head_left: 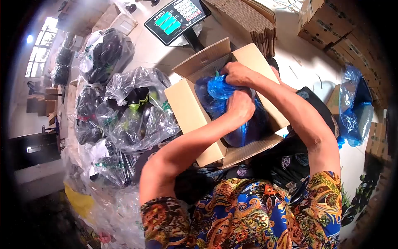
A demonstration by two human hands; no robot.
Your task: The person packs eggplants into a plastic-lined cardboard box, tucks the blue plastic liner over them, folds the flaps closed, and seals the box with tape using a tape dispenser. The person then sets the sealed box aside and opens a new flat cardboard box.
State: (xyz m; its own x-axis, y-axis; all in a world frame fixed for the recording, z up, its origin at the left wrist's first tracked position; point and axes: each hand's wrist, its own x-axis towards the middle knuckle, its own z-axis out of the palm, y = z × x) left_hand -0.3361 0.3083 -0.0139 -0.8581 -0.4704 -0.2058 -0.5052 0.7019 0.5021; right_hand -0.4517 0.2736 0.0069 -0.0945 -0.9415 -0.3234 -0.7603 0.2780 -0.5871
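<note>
An open cardboard box (187,118) stands in front of me with its flaps folded outward. Inside it lies a thin blue plastic bag (219,88), with dark purple eggplants (240,137) showing through the film. My left hand (240,107) is closed on the gathered plastic near the middle of the box. Just beyond it, my right hand (239,74) pinches the bag's upper part by the far flap. The fingertips of both hands are partly hidden by the knuckles and the bunched film.
Clear bags of eggplants (137,108) crowd the left side. A scale display (176,20) rises behind the box, beside flattened cardboard (248,18). Stacked cartons (336,25) stand at the far right, with another blue plastic bag (354,108) below them.
</note>
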